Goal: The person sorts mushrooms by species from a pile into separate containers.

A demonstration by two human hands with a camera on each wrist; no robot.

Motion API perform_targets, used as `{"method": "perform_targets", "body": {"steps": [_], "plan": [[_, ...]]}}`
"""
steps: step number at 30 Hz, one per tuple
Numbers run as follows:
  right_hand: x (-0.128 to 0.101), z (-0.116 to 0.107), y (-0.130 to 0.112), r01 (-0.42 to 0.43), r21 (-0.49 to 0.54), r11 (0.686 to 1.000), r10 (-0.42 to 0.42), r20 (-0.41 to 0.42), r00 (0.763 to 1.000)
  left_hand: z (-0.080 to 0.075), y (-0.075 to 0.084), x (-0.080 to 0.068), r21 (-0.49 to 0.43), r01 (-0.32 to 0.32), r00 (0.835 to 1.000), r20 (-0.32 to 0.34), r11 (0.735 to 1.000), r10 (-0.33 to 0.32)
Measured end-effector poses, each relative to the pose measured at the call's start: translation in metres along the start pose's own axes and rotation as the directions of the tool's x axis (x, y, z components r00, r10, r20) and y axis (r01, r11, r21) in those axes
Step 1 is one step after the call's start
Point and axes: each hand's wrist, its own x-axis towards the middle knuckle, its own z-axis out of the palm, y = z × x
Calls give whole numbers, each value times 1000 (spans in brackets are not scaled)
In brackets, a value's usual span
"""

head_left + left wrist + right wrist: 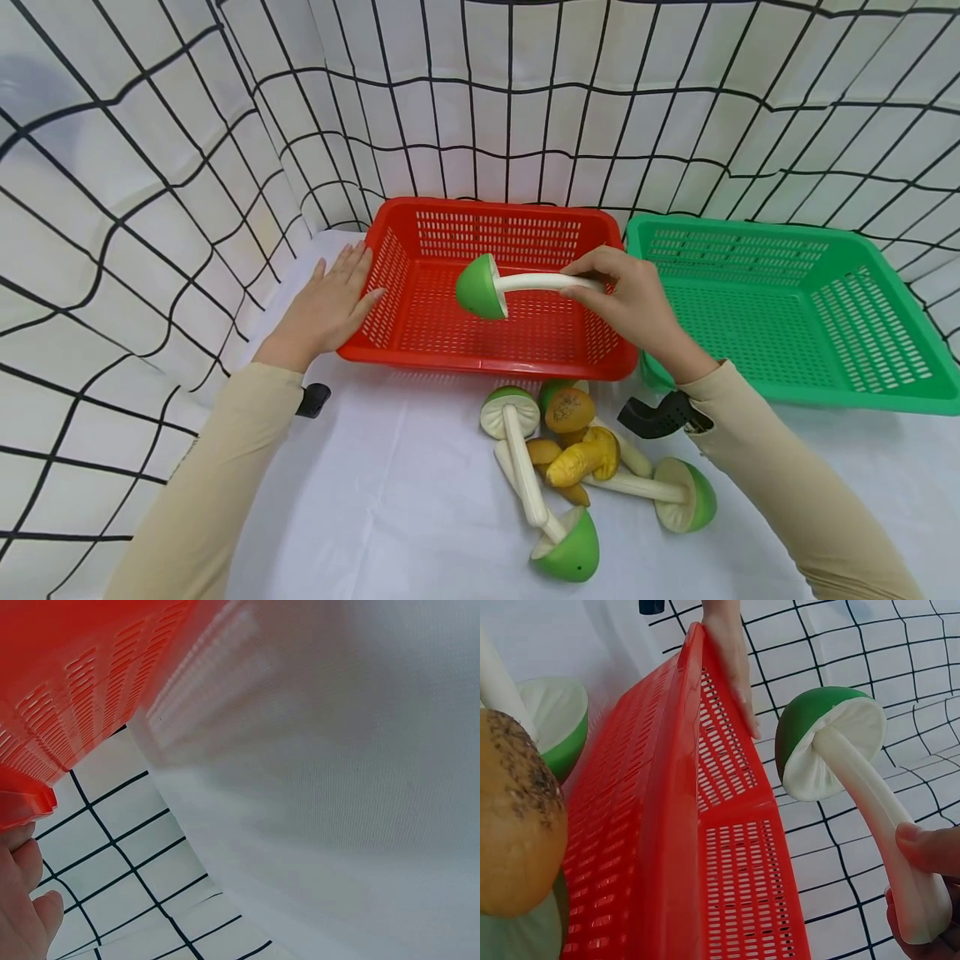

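My right hand (626, 292) pinches the white stem of a green-capped toy mushroom (491, 286) and holds it above the inside of the red basket (420, 354). In the right wrist view the mushroom (832, 746) hangs cap outward with my fingers (930, 851) round the stem's end. My left hand (330, 304) lies flat with straight fingers against the basket's left wall; its fingers (26, 900) show just under the red rim (26, 802). A pile of toy mushrooms (570, 467), green-capped and yellow-brown, lies on the white cloth in front of the basket.
A green basket (892, 400) stands to the right of the red one. A white curtain with a black grid (150, 167) encloses the table at the back and left. White cloth (390, 500) covers the tabletop.
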Motion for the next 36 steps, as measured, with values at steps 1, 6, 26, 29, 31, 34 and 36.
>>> {"method": "perform_targets", "body": {"steps": [1, 6, 26, 29, 31, 34, 36], "plan": [[1, 1, 1, -1, 2, 1000, 1, -1, 1000, 0, 1, 0, -1, 3, 1000, 1, 1000, -3], [7, 8, 4, -4, 6, 1000, 4, 0, 1000, -1, 2, 0, -5, 12, 1000, 5, 1000, -12], [32, 28, 8, -116, 10, 993, 115, 65, 991, -1, 2, 1, 3, 14, 1000, 5, 1000, -14], [36, 31, 11, -147, 12, 989, 146, 77, 986, 0, 2, 2, 1, 12, 1000, 3, 1000, -12], [39, 33, 13, -167, 13, 986, 165, 84, 983, 0, 2, 2, 1, 14, 1000, 6, 1000, -14], [44, 35, 16, -195, 19, 981, 192, 96, 977, 1, 1, 2, -2, 15, 1000, 6, 1000, -15], [48, 36, 18, -209, 19, 978, 206, 101, 973, 1, 1, 2, 1, 16, 1000, 6, 1000, -16]]}}
